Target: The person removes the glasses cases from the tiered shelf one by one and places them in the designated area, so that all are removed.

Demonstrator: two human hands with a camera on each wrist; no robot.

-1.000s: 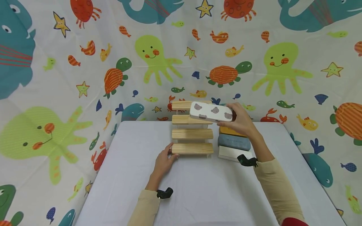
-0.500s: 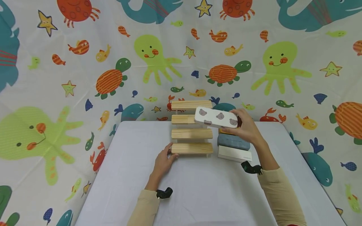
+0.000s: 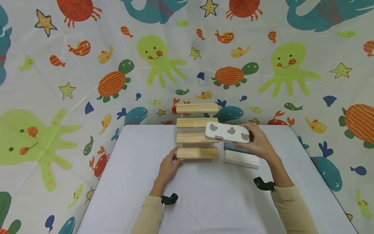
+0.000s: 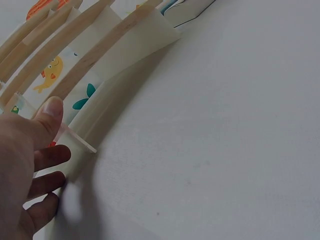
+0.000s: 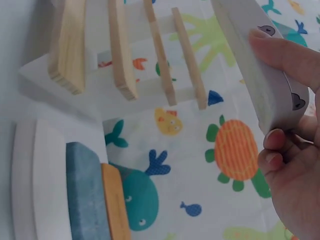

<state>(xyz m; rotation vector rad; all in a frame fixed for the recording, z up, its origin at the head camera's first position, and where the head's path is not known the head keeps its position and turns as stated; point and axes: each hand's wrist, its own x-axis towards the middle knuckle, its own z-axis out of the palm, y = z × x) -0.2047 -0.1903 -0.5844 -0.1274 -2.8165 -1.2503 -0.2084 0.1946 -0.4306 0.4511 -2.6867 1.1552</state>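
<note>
My right hand (image 3: 258, 139) grips one end of a white oblong case (image 3: 223, 132) with brown bear faces, thumb on one side and fingers on the other. The case is held in the air, overlapping the right ends of the middle slats in the head view. Four-tiered in build, a rack (image 3: 197, 153) of pale wooden slats on clear side panels stands at the back. At the left end of its lowest slat, my left hand (image 3: 168, 168) holds the rack. The left wrist view has the thumb (image 4: 51, 111) against the slat and the other fingers bent by the side panel.
Right of the rack lie a white box (image 3: 242, 159), a blue case (image 5: 87, 190) and an orange case (image 5: 116, 200), side by side. The orange one is hidden in the head view. A printed sea-animal curtain (image 3: 163, 19) hangs behind the white table (image 3: 204, 201).
My right hand has brought the bear-face case down, rightward and closer to me, off the upper slats and over the cases on the right. The left hand keeps its place on the rack.
</note>
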